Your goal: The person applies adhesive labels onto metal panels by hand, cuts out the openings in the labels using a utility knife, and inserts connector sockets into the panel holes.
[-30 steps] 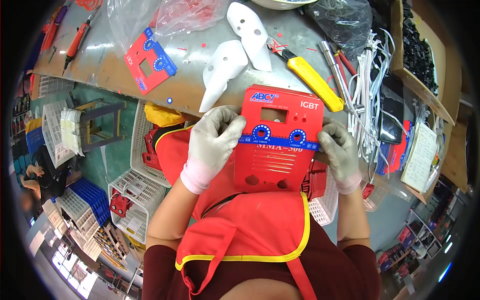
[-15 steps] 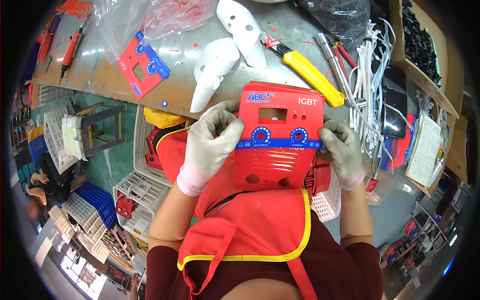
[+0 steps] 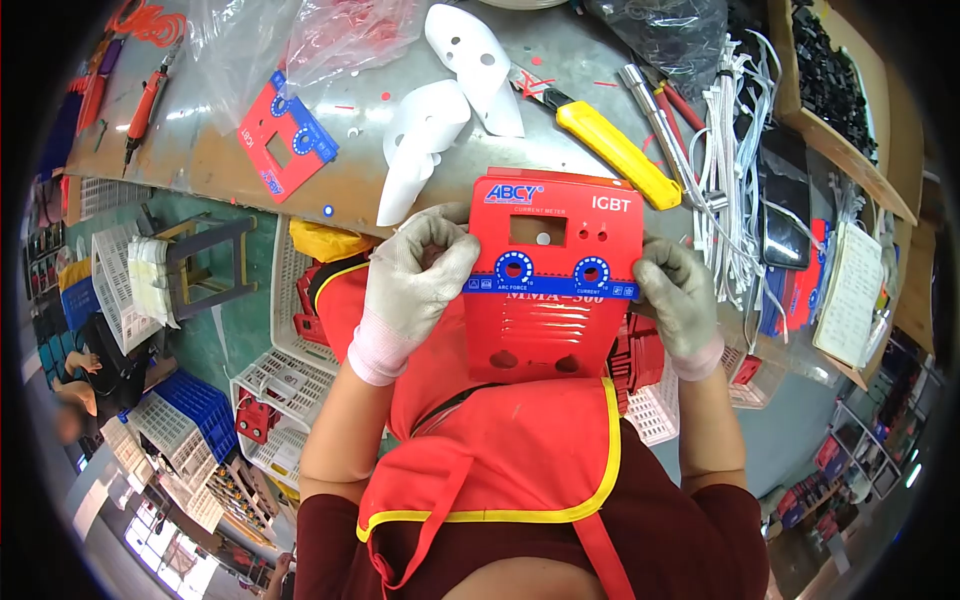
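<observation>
Head view: the gloved left hand [image 3: 405, 290] pinches the left edge of the red-and-blue IGBT faceplate overlay [image 3: 550, 262] between thumb and forefinger, and the gloved right hand [image 3: 685, 300] nips the opposite edge, its other fingers curled. The overlay lies between the two hands, in front of the upper part of the red vented MMA-300 panel [image 3: 560, 325]; whether it touches that panel all over, I cannot tell. Gripping both ends near the blue band seems to keep the sheet flat and level, with its lettering upright to the wearer. Both forearms rise from bent elbows, hands at nearly equal height, palms turned inward. Beyond the left hand are another IGBT overlay [image 3: 262, 160] and a curled white sheet with holes [image 3: 405, 160]; the yellow utility knife [image 3: 620, 155] lies beyond the right hand, somewhat inward, and the bundled white cables [image 3: 718, 190] lie just beyond it, to its right
</observation>
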